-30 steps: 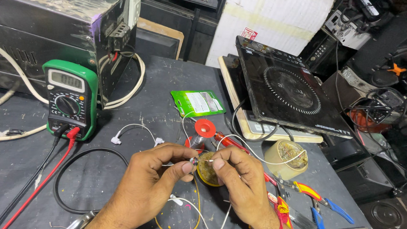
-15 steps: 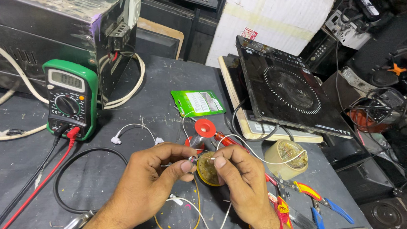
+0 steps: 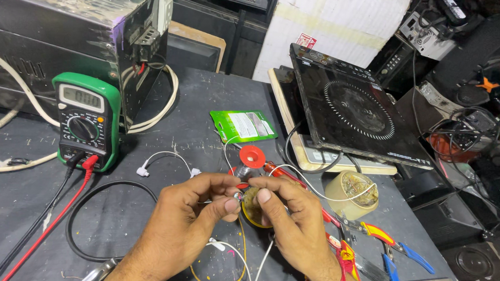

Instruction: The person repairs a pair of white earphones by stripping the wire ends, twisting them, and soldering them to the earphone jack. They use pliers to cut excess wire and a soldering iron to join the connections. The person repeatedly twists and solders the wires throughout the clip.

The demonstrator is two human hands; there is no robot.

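Note:
My left hand [image 3: 192, 211] and my right hand [image 3: 289, 214] meet fingertip to fingertip over the grey table [image 3: 143, 220]. Together they pinch a small shiny metal part [image 3: 238, 196] with thin wires running from it. Under the fingers lies a round yellow tin [image 3: 251, 206], partly hidden. A red solder spool [image 3: 252, 157] stands just behind the hands. White and yellow wires [image 3: 229, 259] trail down between my wrists.
A green multimeter [image 3: 85, 120] with red and black leads leans at the left against a black metal box [image 3: 67, 39]. A black induction cooktop [image 3: 354, 112] sits at the right. A green packet [image 3: 243, 125], a tape roll [image 3: 353, 192] and pliers [image 3: 389, 250] lie nearby.
Both hands stay joined on the small part, shifting only slightly; nothing else on the table has moved.

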